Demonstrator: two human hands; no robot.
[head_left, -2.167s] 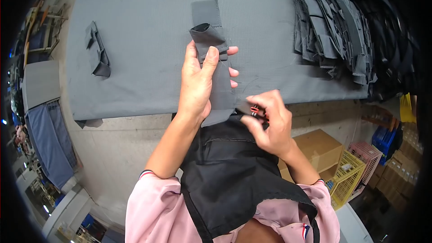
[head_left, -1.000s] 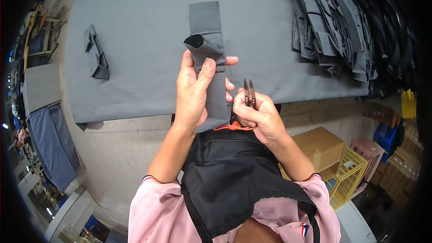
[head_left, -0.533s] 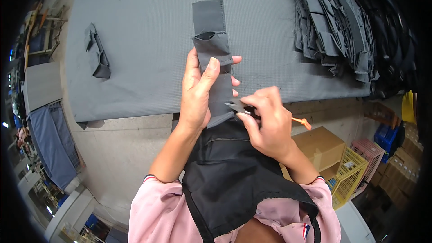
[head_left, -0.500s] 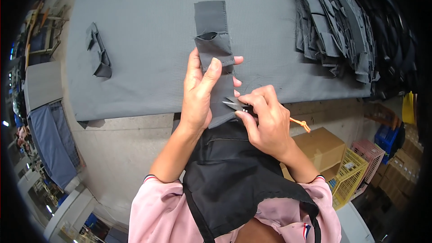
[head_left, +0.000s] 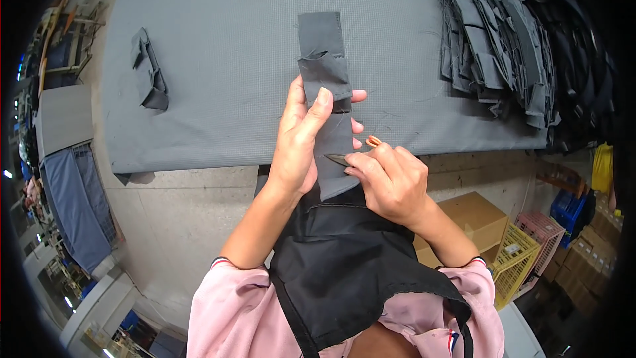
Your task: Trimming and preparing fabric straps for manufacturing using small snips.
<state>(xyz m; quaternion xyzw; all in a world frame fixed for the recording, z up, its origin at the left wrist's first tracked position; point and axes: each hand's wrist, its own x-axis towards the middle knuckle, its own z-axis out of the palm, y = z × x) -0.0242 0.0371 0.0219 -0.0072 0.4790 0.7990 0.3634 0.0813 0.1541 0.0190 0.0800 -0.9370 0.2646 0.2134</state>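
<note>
My left hand [head_left: 301, 129] grips a grey fabric strip [head_left: 320, 33] with a stitched pocket flap, thumb on top and fingertips showing past its right edge. The strip's lower end hangs over the table edge, above my black apron. In my right hand [head_left: 391, 176] is a small pair of thread snips [head_left: 336, 159], held closed in the fingers. Their pointed tip lies against the strip's lower part. An orange loop [head_left: 373, 141] shows above the right fingers.
The grey-covered table [head_left: 218, 59] bears a folded grey piece [head_left: 150, 73] at left. At right stand a stack of grey pieces [head_left: 487, 40] and black straps [head_left: 573, 59]. Below are a cardboard box [head_left: 474, 219] and a yellow crate [head_left: 513, 255].
The snips' blades, apart before, now look closed. The orange cord has swung from below my right hand to above it. The strip has shifted slightly right and toward me.
</note>
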